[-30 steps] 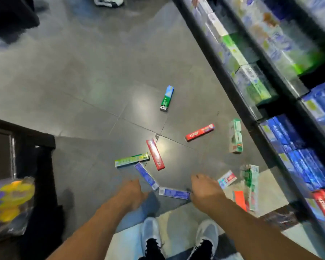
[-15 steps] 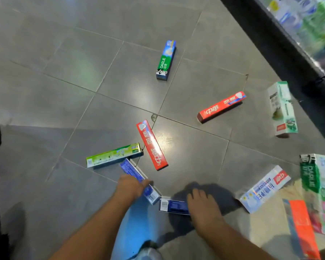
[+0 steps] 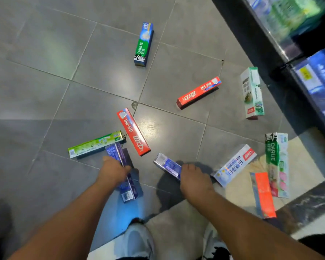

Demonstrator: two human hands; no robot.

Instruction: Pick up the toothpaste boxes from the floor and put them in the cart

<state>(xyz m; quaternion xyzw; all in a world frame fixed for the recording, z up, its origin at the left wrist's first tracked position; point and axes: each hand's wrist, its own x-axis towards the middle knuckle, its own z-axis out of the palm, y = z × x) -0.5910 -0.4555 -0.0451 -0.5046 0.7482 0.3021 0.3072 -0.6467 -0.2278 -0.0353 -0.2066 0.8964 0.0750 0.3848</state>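
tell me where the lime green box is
Head view, left of centre: the lime green box lies on the floor, just beyond the left hand, beside a red box.

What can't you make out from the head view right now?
- Cart: out of frame.
- Purple box in left hand: middle covered by the hand, print blurred.
- Blue box in right hand: near end hidden under the hand.
- Shelf stock: motion-blurred, cut by frame edge.

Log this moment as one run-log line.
left hand: grip on blue box | right hand: grip on second blue box | both low over floor | cart: not visible
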